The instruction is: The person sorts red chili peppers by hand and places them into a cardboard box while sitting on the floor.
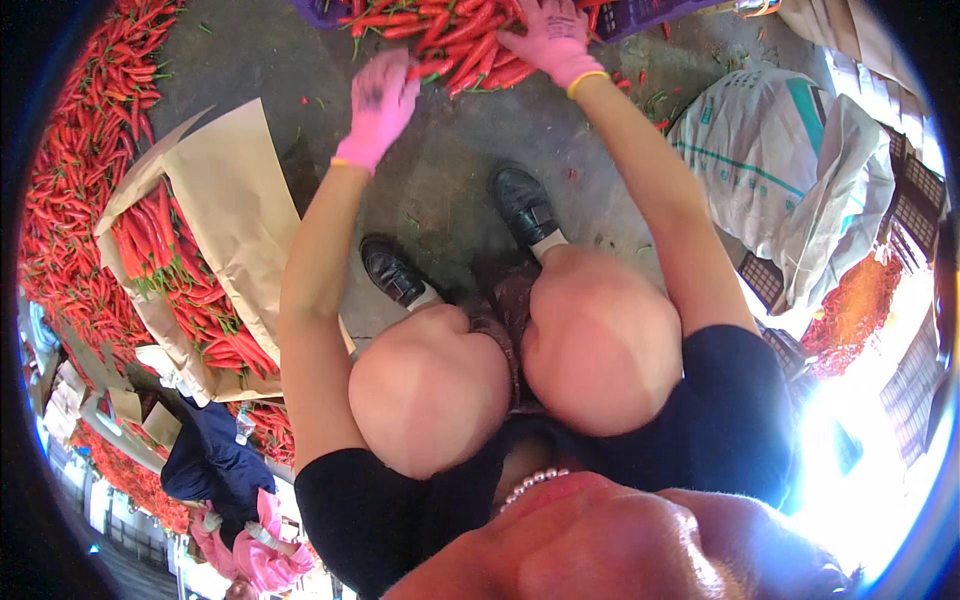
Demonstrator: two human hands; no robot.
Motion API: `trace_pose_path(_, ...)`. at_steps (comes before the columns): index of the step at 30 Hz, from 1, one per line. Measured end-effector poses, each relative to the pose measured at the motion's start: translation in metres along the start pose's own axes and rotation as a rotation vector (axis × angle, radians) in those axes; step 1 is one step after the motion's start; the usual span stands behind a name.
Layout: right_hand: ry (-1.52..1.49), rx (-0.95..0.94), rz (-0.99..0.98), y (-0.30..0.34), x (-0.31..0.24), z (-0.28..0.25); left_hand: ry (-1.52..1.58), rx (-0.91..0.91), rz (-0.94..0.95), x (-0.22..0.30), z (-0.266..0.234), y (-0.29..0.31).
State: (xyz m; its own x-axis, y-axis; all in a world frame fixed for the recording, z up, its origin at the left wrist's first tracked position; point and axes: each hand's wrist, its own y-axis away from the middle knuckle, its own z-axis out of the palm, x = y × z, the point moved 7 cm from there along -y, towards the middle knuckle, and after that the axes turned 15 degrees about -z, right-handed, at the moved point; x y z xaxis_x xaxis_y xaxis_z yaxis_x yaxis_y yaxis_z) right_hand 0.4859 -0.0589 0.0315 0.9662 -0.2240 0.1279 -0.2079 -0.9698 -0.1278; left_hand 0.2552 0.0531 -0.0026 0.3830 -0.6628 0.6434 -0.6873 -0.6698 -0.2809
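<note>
Red is the heap (85,200) which I see through the head camera, far to the left of the grip. Between it and the left hand (383,105), but lower, brown paper (235,170) stands beside other chillies (205,300). The left hand, pink-gloved, has its fingertips at the near edge of the peppers (475,50); I cannot tell whether they are clamped on one. These peppers lie between the hands, and a purple crate (655,14) shows past them. I would slide the fingers under a few, lift gently and avoid squeezing, since the skins could split. The right hand (550,45) rests at their right side, its thumb apart from its fingers; whether it grips a pepper, I cannot tell. I would use it to steady loose ones. Right of its forearm is a sack (745,150).
</note>
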Motion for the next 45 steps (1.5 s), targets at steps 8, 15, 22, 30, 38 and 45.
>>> trace_pose_path(8,-0.474,-0.019,-0.129,0.009,-0.133,0.012,0.339,-0.393,-0.64,-0.055,0.032,0.025)
trace_pose_path(15,-1.66,-0.051,-0.028,0.041,-0.157,-0.012,1.048,-0.308,-1.382,-0.07,-0.021,0.119)
trace_pose_path(22,-2.393,-0.246,0.222,0.06,-0.167,-0.067,0.48,-0.27,-1.28,-0.074,-0.064,0.133)
trace_pose_path(30,-2.637,-0.188,0.049,0.059,-0.191,-0.085,0.746,-0.012,-1.216,-0.068,-0.088,0.158)
trace_pose_path(38,-2.376,-0.21,0.245,0.058,-0.185,-0.083,0.822,0.01,-1.244,-0.055,-0.09,0.178)
trace_pose_path(45,-1.942,-0.289,0.44,0.078,-0.13,-0.066,1.059,0.078,-1.355,-0.035,-0.1,0.22)
